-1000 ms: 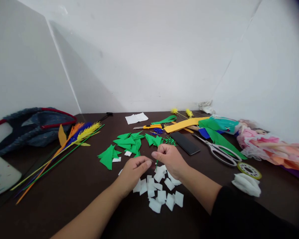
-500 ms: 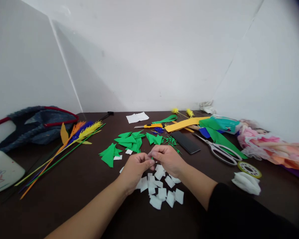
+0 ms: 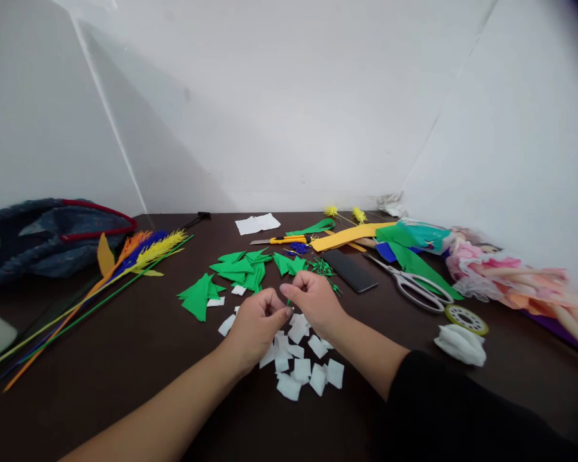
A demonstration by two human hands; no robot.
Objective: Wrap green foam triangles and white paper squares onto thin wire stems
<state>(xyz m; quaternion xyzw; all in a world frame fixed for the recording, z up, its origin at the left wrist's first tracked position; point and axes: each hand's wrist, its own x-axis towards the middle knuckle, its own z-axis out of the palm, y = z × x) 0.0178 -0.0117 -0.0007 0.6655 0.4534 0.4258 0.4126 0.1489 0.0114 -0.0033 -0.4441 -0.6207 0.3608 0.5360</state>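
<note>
My left hand (image 3: 257, 324) is closed in a pinch, thumb against the curled fingers. My right hand (image 3: 318, 303) pinches too, its fingertips almost meeting those of the left. A thin green piece (image 3: 288, 302), mostly hidden by the fingers, shows between the two hands. Below them lie several small white tissue squares (image 3: 302, 369), loosely scattered. Beyond the hands are cut green crepe paper triangles (image 3: 245, 268) in piles. Several thin green twisted pieces (image 3: 322, 266) lie just past my right hand.
Scissors (image 3: 417, 289), a tape roll (image 3: 467, 319), a folded white tissue (image 3: 461, 344) and a doll (image 3: 510, 269) are on the right. Further back lie a black phone (image 3: 350, 271) and a yellow utility knife (image 3: 284, 240). Colourful paper stalks (image 3: 101, 287) lie on the left.
The camera view has swung slightly right, so everything sits further left. Both hands stay pinched close together, and a little more of the green piece shows between them.
</note>
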